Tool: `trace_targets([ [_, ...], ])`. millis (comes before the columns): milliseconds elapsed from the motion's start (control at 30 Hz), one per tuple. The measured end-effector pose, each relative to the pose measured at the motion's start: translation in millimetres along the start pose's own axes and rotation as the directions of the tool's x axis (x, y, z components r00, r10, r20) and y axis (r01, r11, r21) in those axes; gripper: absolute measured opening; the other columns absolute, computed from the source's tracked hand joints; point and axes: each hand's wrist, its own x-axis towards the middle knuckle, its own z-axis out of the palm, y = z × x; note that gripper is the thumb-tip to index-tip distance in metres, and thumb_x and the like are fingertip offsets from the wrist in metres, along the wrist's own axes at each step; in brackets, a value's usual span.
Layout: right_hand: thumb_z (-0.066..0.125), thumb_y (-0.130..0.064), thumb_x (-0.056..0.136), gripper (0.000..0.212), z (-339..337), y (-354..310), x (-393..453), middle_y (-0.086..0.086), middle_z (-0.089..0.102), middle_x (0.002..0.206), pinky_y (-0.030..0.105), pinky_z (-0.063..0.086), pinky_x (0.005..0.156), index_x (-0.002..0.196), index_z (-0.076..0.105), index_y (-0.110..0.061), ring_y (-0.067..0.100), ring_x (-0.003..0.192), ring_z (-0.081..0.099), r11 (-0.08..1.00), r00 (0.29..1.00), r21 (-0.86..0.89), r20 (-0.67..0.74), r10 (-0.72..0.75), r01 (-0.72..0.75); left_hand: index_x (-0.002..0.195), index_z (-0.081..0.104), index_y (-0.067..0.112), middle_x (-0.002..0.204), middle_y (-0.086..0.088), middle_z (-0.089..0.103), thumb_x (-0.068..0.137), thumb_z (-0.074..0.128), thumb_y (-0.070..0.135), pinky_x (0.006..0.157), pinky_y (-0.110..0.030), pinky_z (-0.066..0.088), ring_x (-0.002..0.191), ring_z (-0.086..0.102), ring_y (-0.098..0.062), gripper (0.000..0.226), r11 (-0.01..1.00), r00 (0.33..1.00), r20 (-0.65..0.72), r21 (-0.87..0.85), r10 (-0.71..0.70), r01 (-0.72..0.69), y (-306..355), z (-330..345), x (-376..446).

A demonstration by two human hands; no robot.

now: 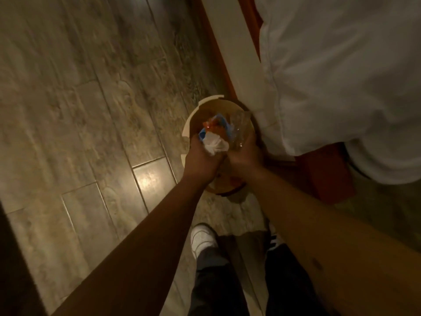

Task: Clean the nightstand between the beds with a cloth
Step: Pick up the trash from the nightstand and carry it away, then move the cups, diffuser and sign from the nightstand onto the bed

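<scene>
Both my arms reach down over a round waste bin (193,115) standing on the floor beside the bed. My left hand (200,158) grips a crumpled white tissue or cloth (215,144) together with a blue and orange wrapper (214,126). My right hand (245,153) holds a clear plastic bottle (241,126) over the bin's mouth. The nightstand is out of view.
A bed with a white sheet (341,76) and a red-brown frame (328,176) fills the right side. Wood-look floor tiles (91,110) spread to the left. My feet in white shoes (202,238) stand just below the bin. A dark edge runs along the lower left.
</scene>
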Motion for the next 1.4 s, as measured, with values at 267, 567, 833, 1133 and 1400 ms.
trace_targets([
  [267, 0.069, -0.032, 0.083, 0.073, -12.8, 1.5, -8.3, 0.012, 0.048, 0.138, 0.035, 0.041, 0.087, 0.143, 0.031, -0.016, 0.036, 0.121, 0.049, 0.992, 0.997, -0.122, 0.07, 0.045, -0.036, 0.147, 0.029, 0.029, 0.138, 0.002, 0.054, 0.083, 0.069, 0.046, 0.081, -0.021, 0.034, 0.119, 0.054, -0.02, 0.078, 0.994, 0.999, -0.039, 0.11, 0.027, -0.023, 3.1, -7.4, -9.6],
  [567, 0.06, -0.008, 0.09, 0.02, -87.8, -30.4, -88.7, 0.004, 0.06, 0.101, 0.03, 0.042, 0.078, 0.107, 0.058, -0.019, 0.015, 0.092, 0.056, 0.97, 0.943, -0.028, 0.244, -0.228, 0.242, 0.129, 0.053, 0.019, 0.126, -0.009, 0.06, 0.089, 0.057, 0.05, 0.065, -0.016, 0.028, 0.095, 0.041, -0.006, 0.051, 0.955, 0.99, -0.088, 0.286, 0.111, -0.082, 58.8, -45.7, -82.0],
  [833, 0.055, -0.035, 0.095, 0.038, -188.2, -114.6, -225.9, 0.006, 0.059, 0.126, 0.023, 0.042, 0.079, 0.129, 0.052, -0.018, 0.021, 0.109, 0.056, 0.944, 0.883, -0.17, 0.43, -0.189, 0.284, 0.138, 0.045, 0.018, 0.136, -0.009, 0.051, 0.088, 0.054, 0.055, 0.085, -0.03, 0.034, 0.119, 0.052, -0.028, 0.062, 0.841, 0.983, 0.044, 0.512, 0.176, -0.173, 172.4, -97.6, -208.4],
  [1133, 0.064, -0.042, 0.083, 0.053, -352.6, -149.9, -347.9, 0.009, 0.056, 0.129, 0.042, 0.045, 0.096, 0.128, 0.052, -0.016, 0.027, 0.113, 0.056, 0.836, 0.922, -0.403, 0.263, -0.285, 0.373, 0.141, 0.044, 0.022, 0.143, -0.006, 0.047, 0.088, 0.054, 0.056, 0.099, -0.036, 0.036, 0.127, 0.047, -0.026, 0.063, 0.692, 0.873, 0.217, 0.539, 0.436, -0.479, 339.7, -107.1, -342.5],
  [1400, 0.063, -0.047, 0.085, 0.069, -498.3, -90.5, -417.3, 0.007, 0.04, 0.146, 0.037, 0.034, 0.104, 0.142, 0.036, -0.018, 0.026, 0.13, 0.04, 0.909, 0.963, -0.39, -0.152, -0.222, 0.148, 0.148, 0.023, 0.032, 0.158, -0.004, 0.024, 0.085, 0.045, 0.069, 0.107, -0.052, 0.036, 0.141, 0.029, -0.028, 0.077, 0.17, 0.639, 0.546, 0.673, 0.542, -0.72, 463.9, -17.5, -419.2],
])
